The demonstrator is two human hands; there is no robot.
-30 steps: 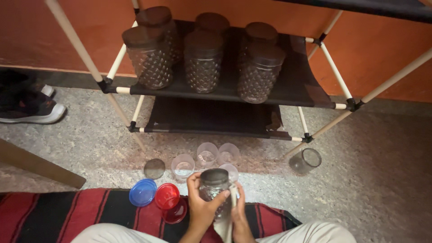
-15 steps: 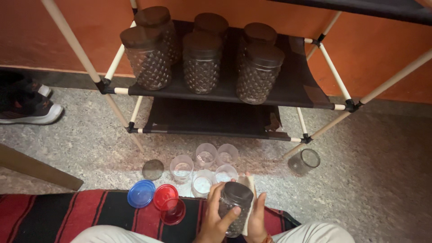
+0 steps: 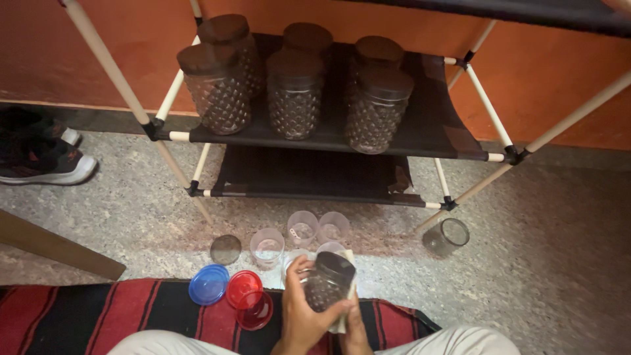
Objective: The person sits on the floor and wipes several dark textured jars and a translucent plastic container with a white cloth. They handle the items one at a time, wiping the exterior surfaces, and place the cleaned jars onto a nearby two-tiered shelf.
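— What have your hands got, seen from the head camera?

— Your left hand point(image 3: 303, 314) wraps its fingers around a studded glass jar point(image 3: 327, 281) with a dark lid, low over the striped rug point(image 3: 98, 312). Your right hand point(image 3: 355, 325) sits beneath it, closed on a pale cloth point(image 3: 346, 309) against the jar.

— And the containers around you?

— Clear cups point(image 3: 302, 228) stand on the speckled floor point(image 3: 559, 263) just past the rug's far edge, beside a blue lid point(image 3: 208, 284) and red lids point(image 3: 244, 289). Six lidded jars point(image 3: 294, 92) fill the rack shelf point(image 3: 427, 131), against an orange wall point(image 3: 131, 39).
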